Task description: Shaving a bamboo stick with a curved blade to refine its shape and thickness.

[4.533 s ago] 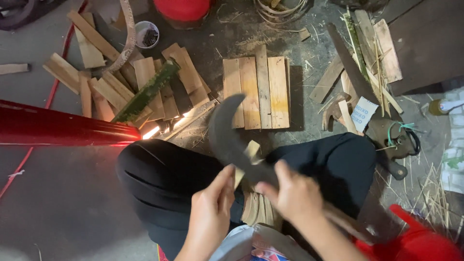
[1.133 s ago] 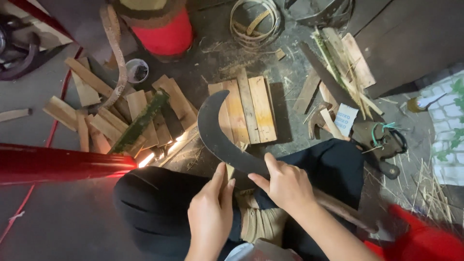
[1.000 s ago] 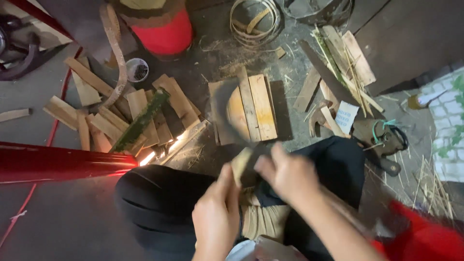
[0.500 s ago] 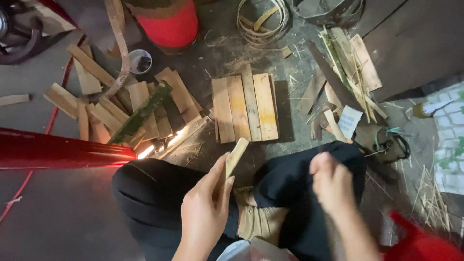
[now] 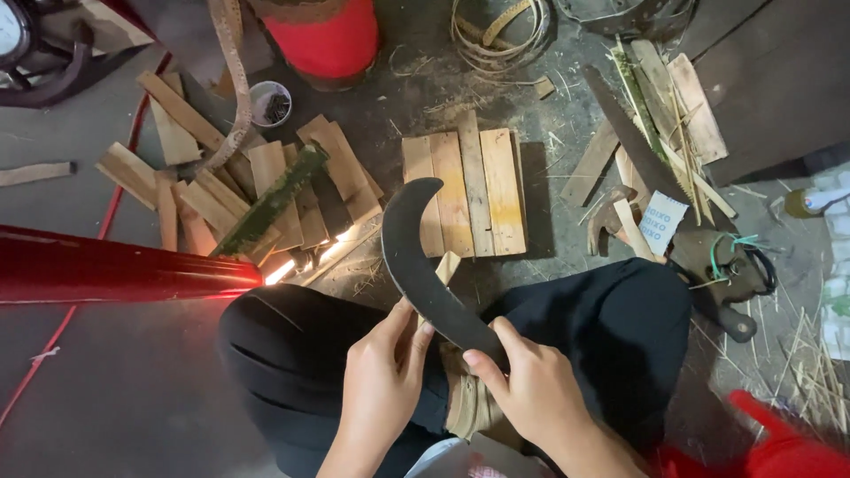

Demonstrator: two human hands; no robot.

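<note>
Hands, right [image 5: 531,389] gripping curved blade [image 5: 425,265], left [image 5: 385,372] pinching bamboo strip [image 5: 445,268]

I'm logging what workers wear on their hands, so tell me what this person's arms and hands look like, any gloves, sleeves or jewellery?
Both the left hand and the right hand are bare: no gloves, rings, watch or bands show. The forearms are uncovered as far as the bottom edge of the picture, with no sleeve in view. Fingernails are short and unpainted. No marks or bandages can be seen.
</note>
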